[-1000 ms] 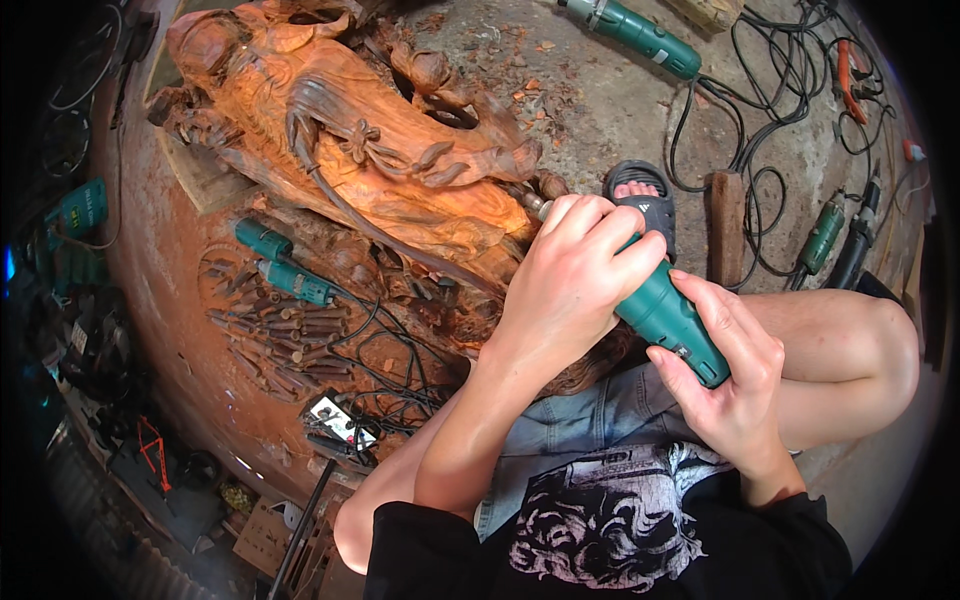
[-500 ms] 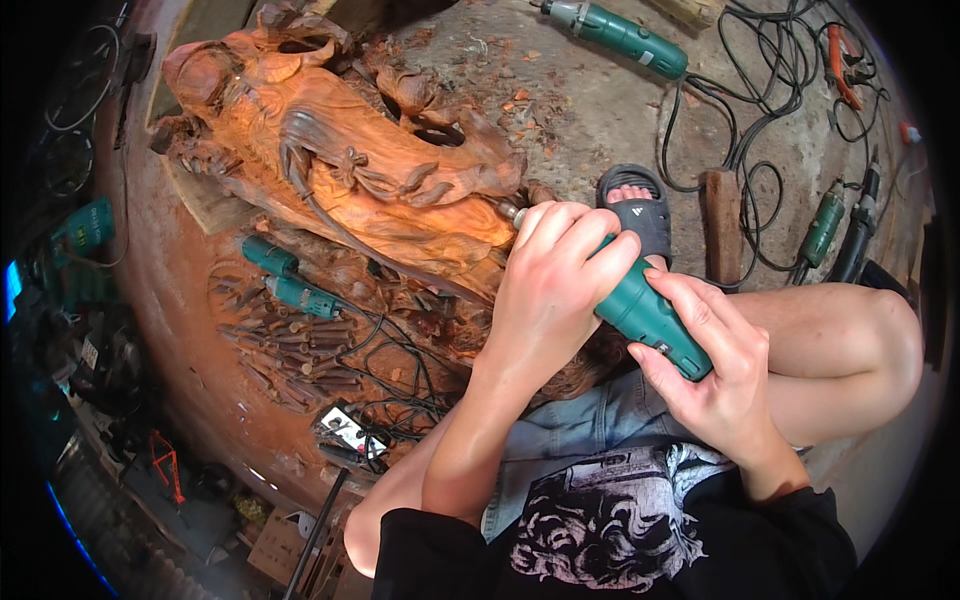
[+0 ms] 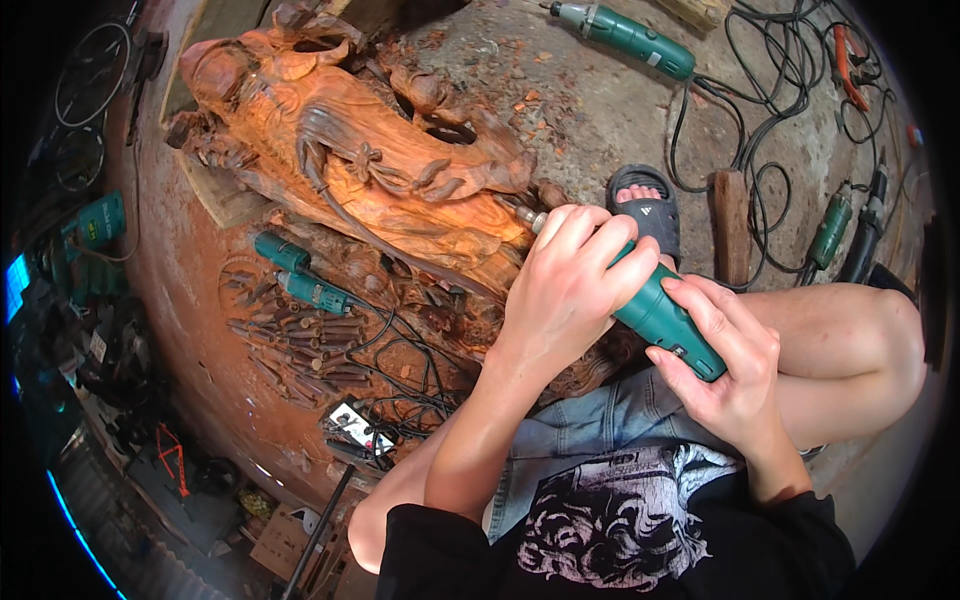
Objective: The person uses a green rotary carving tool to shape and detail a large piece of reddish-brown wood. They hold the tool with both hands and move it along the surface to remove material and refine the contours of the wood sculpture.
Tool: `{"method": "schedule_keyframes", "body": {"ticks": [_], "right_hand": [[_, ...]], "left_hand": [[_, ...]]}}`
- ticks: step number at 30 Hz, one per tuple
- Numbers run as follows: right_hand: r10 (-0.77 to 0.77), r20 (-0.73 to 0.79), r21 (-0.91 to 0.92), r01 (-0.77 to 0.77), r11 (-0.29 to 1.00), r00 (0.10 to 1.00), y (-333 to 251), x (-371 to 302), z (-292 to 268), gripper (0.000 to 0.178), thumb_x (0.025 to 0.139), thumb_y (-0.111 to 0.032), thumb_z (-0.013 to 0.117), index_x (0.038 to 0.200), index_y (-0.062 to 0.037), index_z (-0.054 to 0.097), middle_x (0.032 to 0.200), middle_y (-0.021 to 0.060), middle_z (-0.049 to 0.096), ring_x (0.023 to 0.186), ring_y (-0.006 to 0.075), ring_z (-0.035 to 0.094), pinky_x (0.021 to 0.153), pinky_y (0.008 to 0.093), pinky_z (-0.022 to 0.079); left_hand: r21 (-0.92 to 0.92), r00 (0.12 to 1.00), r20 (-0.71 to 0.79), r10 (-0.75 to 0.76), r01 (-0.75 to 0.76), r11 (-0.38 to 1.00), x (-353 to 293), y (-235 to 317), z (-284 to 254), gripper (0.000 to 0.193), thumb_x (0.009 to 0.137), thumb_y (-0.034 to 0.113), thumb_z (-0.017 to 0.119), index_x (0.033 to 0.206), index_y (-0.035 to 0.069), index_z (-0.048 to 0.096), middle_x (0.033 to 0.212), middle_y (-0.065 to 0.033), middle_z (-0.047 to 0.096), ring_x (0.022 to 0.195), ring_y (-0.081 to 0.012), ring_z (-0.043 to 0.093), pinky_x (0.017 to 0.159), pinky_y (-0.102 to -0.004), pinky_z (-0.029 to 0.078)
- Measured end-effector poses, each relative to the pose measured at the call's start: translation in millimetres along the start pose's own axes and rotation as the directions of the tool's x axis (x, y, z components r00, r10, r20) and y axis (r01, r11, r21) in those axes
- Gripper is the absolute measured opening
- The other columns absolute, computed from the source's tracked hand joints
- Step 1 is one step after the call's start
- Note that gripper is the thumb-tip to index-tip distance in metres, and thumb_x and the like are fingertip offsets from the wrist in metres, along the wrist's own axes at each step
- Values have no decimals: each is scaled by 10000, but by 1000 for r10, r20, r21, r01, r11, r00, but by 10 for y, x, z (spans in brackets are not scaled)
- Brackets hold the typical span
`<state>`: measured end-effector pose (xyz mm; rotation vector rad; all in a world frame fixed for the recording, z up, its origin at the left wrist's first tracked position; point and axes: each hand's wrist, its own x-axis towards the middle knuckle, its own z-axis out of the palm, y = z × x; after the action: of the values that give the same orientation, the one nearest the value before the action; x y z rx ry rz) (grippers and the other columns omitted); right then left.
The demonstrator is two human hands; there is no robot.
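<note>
Both of my hands are closed around a green die grinder (image 3: pixel 665 320) that slants across in front of my knees. My left hand (image 3: pixel 565 280) wraps the front end, close behind the metal collet (image 3: pixel 530 215). Farther back, my right hand (image 3: pixel 730 365) grips the rear of the body, thumb on the near side. The tip of the tool meets the lower end of a reddish-orange wood carving (image 3: pixel 400 190), a robed figure lying on its back with deep folds and dark branch-like relief. Whether the bit presses into the wood is too small to tell.
Many slim carving tools (image 3: pixel 305 350) lie left of the carving, beside two green power tools (image 3: pixel 315 292) and a white power strip (image 3: pixel 358 428). Another green grinder (image 3: pixel 635 42) rests at the top, with tangled black cords (image 3: pixel 765 110) and a wooden block (image 3: pixel 731 228) at right.
The whole view has shifted slightly, so the carving and floor sit a little farther right. The grinder and both hands have moved slightly to the right, with their grip unchanged.
</note>
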<state>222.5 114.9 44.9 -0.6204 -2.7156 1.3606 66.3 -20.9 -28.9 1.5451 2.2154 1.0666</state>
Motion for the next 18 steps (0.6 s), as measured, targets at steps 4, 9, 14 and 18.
{"method": "schedule_keyframes", "body": {"ticks": [4, 9, 14, 18], "right_hand": [[9, -26, -2, -9, 1000, 1000, -21, -22, 39, 560, 801, -111, 902, 1329, -37, 732, 1236, 202, 740, 1025, 372, 778, 862, 426, 643], [22, -24, 7, -22, 1000, 999, -24, -6, 41, 564, 806, -93, 895, 1339, -31, 724, 1229, 209, 739, 1032, 356, 774, 866, 411, 638], [38, -16, 13, -38, 999, 999, -31, -3, 49, 566, 811, -74, 887, 1346, -16, 713, 1240, 220, 738, 1055, 359, 771, 886, 406, 626], [50, -3, 20, -50, 999, 999, -57, 4, 53, 575, 815, -58, 878, 1357, 8, 697, 1255, 226, 737, 1088, 363, 762, 922, 407, 613]], "left_hand": [[-12, 1000, -21, 8, -9, 1000, -4, -9, 10, 343, 721, 145, 778, 1053, 76, 728, 1058, -75, 683, 1029, -313, 667, 914, -457, 517], [-33, 1000, -6, -1, 1, 999, 13, -19, -4, 325, 731, 140, 776, 1044, 73, 721, 1054, -83, 681, 1023, -319, 667, 912, -457, 514], [-40, 1000, 7, -5, 5, 999, 9, -35, 11, 309, 739, 128, 777, 1036, 70, 716, 1051, -89, 683, 1020, -324, 666, 914, -452, 515], [-51, 1000, 0, -9, 9, 999, 10, -46, 7, 322, 730, 96, 784, 1044, 69, 720, 1053, -88, 688, 1018, -324, 667, 919, -452, 519]]}}
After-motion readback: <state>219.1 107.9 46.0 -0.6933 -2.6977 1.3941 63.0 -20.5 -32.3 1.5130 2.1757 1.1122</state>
